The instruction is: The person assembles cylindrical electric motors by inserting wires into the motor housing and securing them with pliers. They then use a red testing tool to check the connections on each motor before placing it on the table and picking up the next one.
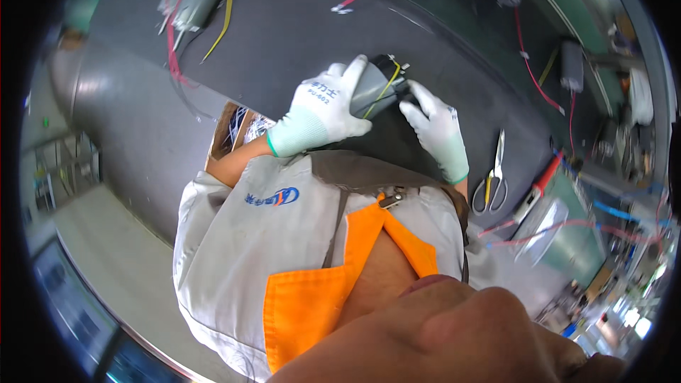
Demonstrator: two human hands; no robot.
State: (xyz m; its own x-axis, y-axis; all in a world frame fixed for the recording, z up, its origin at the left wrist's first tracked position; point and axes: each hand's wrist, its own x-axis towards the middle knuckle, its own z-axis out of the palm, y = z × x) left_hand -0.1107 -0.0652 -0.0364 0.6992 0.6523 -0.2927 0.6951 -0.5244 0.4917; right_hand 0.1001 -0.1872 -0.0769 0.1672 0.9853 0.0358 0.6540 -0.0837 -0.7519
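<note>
Wearer's face (482, 319) nearest, left hand (326, 103) fingers wrapped round grey cylinder (370, 86) over tabletop (284, 35), right hand (438, 128) fingers at its black end (401, 89), pinch unclear: best brace cylinder firmly, yellow lead (388, 88) clear.

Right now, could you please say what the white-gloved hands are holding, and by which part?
The left hand grips the smooth grey cylinder around its side; the right hand is at its wired end, grip unclear.

Tbl (280, 25) ctr-L free | scissors (495, 172) block R | far-R prob. tight
</note>
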